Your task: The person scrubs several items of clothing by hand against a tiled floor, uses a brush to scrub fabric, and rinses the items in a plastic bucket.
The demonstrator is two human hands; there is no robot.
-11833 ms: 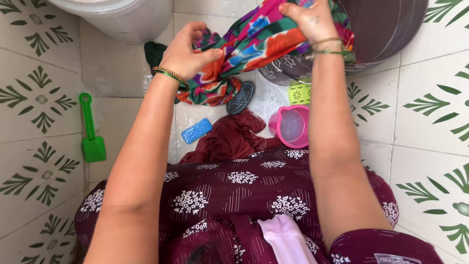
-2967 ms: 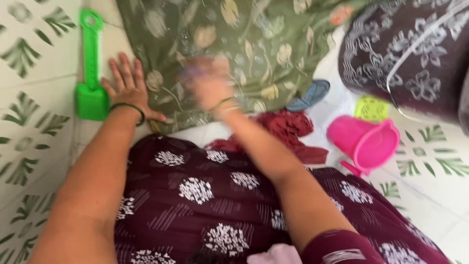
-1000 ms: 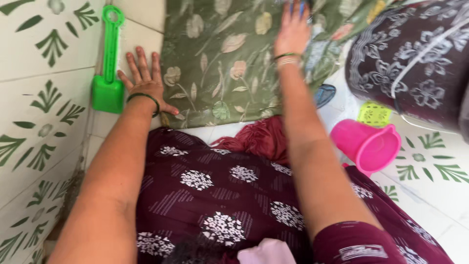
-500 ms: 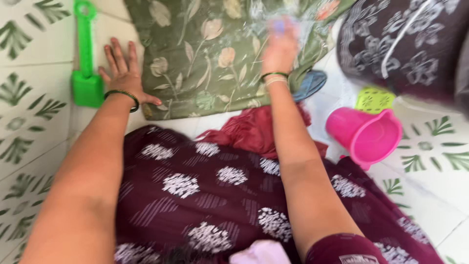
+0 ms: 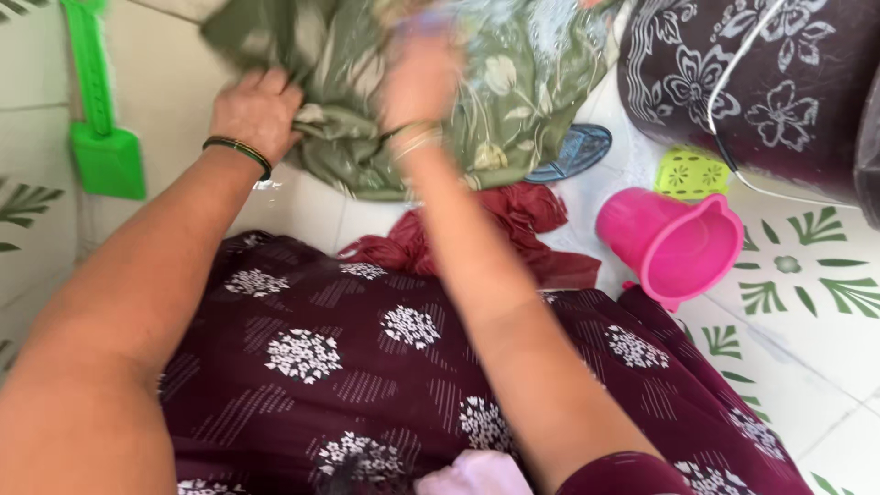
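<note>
While the green floral cloth [image 5: 495, 92] lies bunched on the wet tiled floor [image 5: 174, 82] in front of the person's knees, both hands sit on its near edge. The left hand [image 5: 257, 115] has its fingers curled shut on a gathered fold at the cloth's left corner, so the fabric lies right under and beyond those fingers. The right hand [image 5: 422, 82] is blurred, just right of the left and resting on the cloth; I cannot tell whether its fingers are apart or together. Most of the cloth spreads rightward from the hands, towards the dark patterned bucket [image 5: 733, 82], with the red garment [image 5: 486, 229] just nearer the knees.
</note>
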